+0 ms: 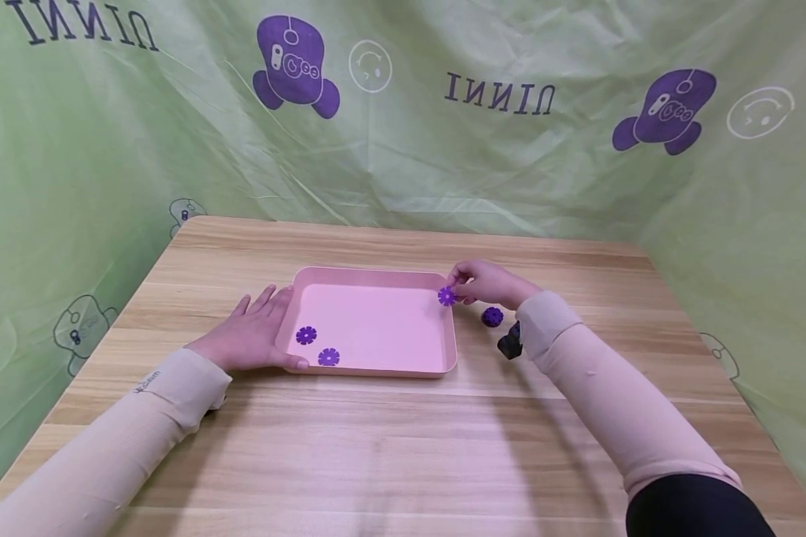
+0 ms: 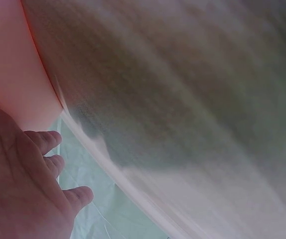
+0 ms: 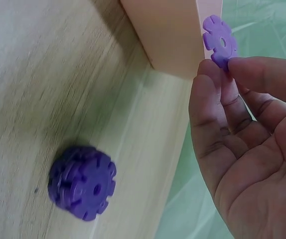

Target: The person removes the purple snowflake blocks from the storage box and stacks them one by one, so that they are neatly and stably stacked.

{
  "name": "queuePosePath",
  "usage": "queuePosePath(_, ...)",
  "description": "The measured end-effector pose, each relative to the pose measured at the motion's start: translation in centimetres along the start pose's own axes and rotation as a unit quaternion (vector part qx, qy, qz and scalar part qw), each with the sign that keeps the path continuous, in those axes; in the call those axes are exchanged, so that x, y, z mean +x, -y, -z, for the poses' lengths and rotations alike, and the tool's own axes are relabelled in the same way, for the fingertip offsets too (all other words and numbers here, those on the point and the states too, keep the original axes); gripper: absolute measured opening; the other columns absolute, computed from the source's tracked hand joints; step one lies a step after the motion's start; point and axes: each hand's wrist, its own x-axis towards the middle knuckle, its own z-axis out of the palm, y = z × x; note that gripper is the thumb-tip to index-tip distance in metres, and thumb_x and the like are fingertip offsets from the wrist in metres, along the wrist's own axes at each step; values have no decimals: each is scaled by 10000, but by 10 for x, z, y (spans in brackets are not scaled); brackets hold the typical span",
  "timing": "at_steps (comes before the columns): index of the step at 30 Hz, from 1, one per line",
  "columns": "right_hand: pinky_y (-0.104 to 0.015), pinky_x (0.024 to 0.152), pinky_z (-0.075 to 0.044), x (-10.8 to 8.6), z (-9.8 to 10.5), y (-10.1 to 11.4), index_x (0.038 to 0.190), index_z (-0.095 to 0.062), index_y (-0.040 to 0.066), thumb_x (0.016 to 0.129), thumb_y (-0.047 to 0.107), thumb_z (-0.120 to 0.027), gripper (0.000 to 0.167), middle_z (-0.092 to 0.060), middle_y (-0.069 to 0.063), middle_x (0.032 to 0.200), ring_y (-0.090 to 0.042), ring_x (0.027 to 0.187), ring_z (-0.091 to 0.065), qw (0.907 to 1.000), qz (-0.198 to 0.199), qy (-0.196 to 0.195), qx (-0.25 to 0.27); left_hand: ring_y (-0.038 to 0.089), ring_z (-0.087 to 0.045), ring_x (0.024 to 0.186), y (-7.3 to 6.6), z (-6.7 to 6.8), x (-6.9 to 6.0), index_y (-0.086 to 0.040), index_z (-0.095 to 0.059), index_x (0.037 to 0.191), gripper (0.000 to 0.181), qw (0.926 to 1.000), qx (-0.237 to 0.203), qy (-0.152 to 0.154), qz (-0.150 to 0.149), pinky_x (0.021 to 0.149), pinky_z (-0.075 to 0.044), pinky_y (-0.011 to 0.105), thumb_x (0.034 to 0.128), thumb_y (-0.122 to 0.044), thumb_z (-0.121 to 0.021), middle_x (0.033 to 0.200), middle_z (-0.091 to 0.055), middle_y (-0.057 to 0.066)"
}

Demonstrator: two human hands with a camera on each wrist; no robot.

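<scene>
A pink tray (image 1: 376,321) lies on the wooden table with two purple notched discs inside, one (image 1: 306,335) near its left wall and another (image 1: 329,357) by the front left. My left hand (image 1: 251,335) rests against the tray's left side, fingers spread and straight, thumb over the front corner. At the tray's right edge my right hand (image 1: 486,283) pinches a third purple disc (image 1: 446,296) between thumb and fingertips; the right wrist view shows this disc (image 3: 220,40) held upright beside the tray wall (image 3: 168,35).
A small stack of purple discs (image 1: 492,317) stands on the table (image 1: 403,447) right of the tray, also seen in the right wrist view (image 3: 83,183). A black object (image 1: 510,344) is close to the right sleeve. Green printed cloth (image 1: 403,164) surrounds the table.
</scene>
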Motion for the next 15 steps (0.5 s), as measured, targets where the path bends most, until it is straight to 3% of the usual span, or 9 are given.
queuePosePath(7,-469,903,-576,-6,8,-7,1087,-601,-79,1006,-11,-560,113,-650,-140,1014,-223,923,-647,9998,12,-23,185,487,6,1542,-1,1,-1,109,-72,1604,1420,10000,-28,-5,-13,1205,4,682,735,-830,-690,1687,-78,279)
queuePosePath(15,-445,875,-585,-11,15,-19,1082,-598,-82,1021,-22,-542,103,-632,-132,995,-248,920,-639,9996,-3,-27,281,487,11,1542,-2,1,-2,103,-55,1606,1419,10000,-59,11,-29,1205,14,680,740,-824,-691,1691,-66,270)
